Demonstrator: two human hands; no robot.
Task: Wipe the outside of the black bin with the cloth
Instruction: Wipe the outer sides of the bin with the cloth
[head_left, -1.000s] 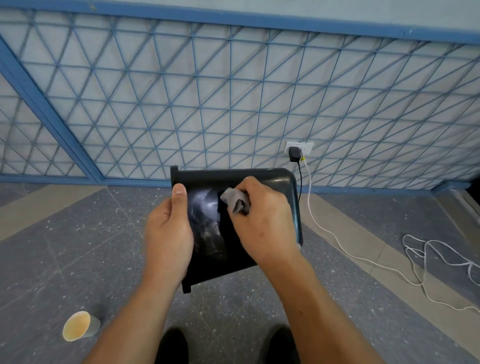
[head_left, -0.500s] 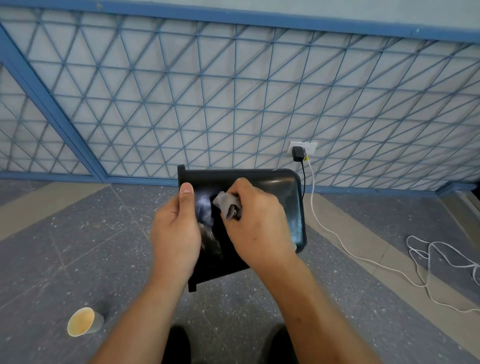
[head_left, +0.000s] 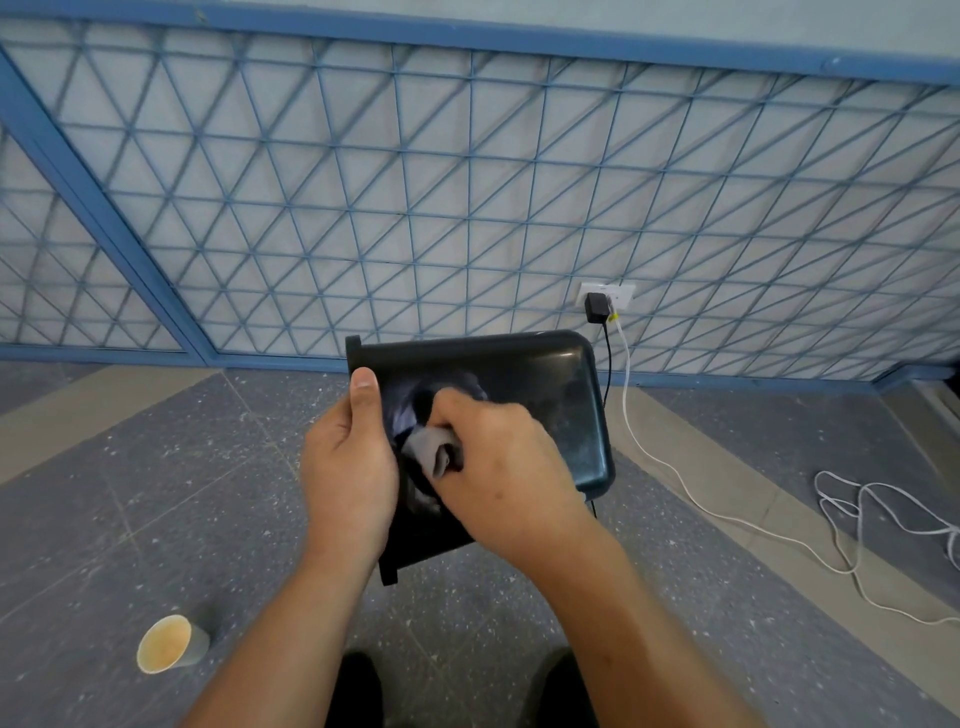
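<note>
The black bin (head_left: 550, 384) is held up in front of me, its glossy outer side facing the camera. My left hand (head_left: 348, 467) grips its left edge, thumb lying on the outer face. A small grey cloth (head_left: 431, 449) is bunched in my right hand (head_left: 504, 467), which presses it against the middle of the bin's side. Most of the cloth is hidden under my fingers. The lower part of the bin is covered by both hands.
A paper cup (head_left: 169, 644) lies on the speckled grey floor at the lower left. A white cable (head_left: 727, 519) and a black one run from a wall socket (head_left: 605, 299) across the floor to the right. A blue lattice fence (head_left: 467, 208) stands just behind the bin.
My right hand has dragged the cloth down and slightly left across the bin's side. The left hand keeps its hold, and the bin has stayed roughly where it was.
</note>
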